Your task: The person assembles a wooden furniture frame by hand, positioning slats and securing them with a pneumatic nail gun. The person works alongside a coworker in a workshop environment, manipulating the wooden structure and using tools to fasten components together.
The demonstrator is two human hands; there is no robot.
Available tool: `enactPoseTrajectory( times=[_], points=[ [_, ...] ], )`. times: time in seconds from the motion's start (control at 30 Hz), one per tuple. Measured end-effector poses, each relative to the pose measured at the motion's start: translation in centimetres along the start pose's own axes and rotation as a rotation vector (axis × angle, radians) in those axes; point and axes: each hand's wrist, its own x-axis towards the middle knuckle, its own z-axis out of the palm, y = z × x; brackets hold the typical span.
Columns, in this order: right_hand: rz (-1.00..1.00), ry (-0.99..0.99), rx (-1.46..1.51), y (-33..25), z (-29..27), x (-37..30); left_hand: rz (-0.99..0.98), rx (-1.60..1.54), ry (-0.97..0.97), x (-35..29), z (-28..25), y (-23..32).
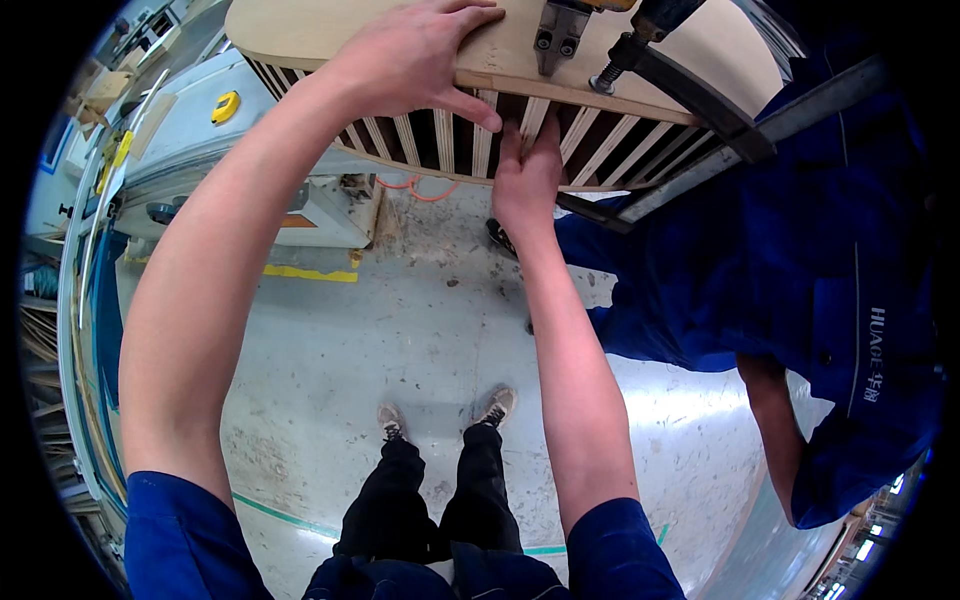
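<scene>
A rounded pale wooden panel (640, 60) lies across the top of the view, with a row of upright wooden slats (443, 140) beneath its edge. My left hand (415, 60) rests on the panel with its fingers spread, its thumb reaching down over the edge. Below that edge, my right hand (528, 185) has its fingers on either side of one slat (534, 117); its fingertips are partly hidden among the slats. A black bar clamp (690, 95) grips the panel's right part. The metal nose of a tool (560, 40) touches or hangs over the panel, its body cut off.
A co-worker in dark blue clothes (740, 260) stands close on the right, beside the clamp. At the left, a yellow tape measure (226, 107) lies on a pale machine table (190, 85). An orange cord (430, 196) and yellow floor tape (310, 273) show below.
</scene>
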Motion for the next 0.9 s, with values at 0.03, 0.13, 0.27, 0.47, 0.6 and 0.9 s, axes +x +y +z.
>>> enactPoseTrajectory(
  times=[0.03,0.13,0.27,0.47,0.6,0.9],
  points=[
    [-0.021,0.003,0.013,-0.1,0.0,0.0,0.002,-0.001,0.008,0.2,0.3,-0.2],
    [-0.062,0.009,0.041,-0.3,0.0,0.1,0.008,0.001,0.031,1.0,0.8,-0.8],
    [-0.058,0.001,0.015,0.0,-0.1,0.0,0.012,-0.001,0.050,1.4,1.3,-1.1],
    [-0.060,-0.002,0.060,0.0,0.0,0.2,0.013,0.003,0.072,1.6,1.6,-1.5],
    [-0.076,0.015,0.140,-0.6,-0.1,0.1,0.011,0.001,0.082,1.6,1.9,-1.5],
    [-0.061,0.026,0.100,-0.6,0.0,0.1,0.009,0.001,0.109,1.8,2.3,-1.8]
  ],
)
